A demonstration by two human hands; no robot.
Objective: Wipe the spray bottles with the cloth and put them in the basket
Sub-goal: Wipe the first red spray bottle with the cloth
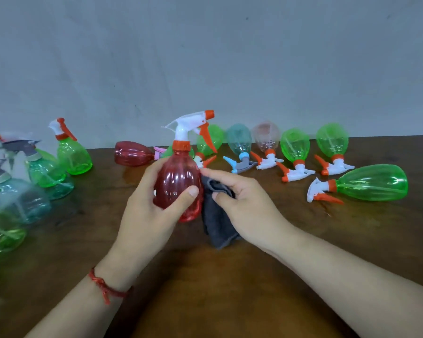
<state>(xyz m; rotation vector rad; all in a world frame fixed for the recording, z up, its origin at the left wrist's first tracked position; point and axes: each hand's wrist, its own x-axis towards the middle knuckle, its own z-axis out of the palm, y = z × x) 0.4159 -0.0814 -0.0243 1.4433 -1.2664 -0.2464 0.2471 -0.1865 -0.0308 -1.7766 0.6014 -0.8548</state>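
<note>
Spanning the lower view, a brown wooden table [205,289] carries spray bottles lying on their sides [294,145] along its far edge and a standing cluster [73,154] at the left. Above its middle, the left hand [147,211] curls round an upright red spray bottle [176,179], thumb across its front. The right hand [244,206] pinches a grey cloth [217,225] against the bottle's right side.

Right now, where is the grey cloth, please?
In the head view, the grey cloth is mid-frame, bunched in the right hand and held against the red spray bottle the left hand grips.
</note>
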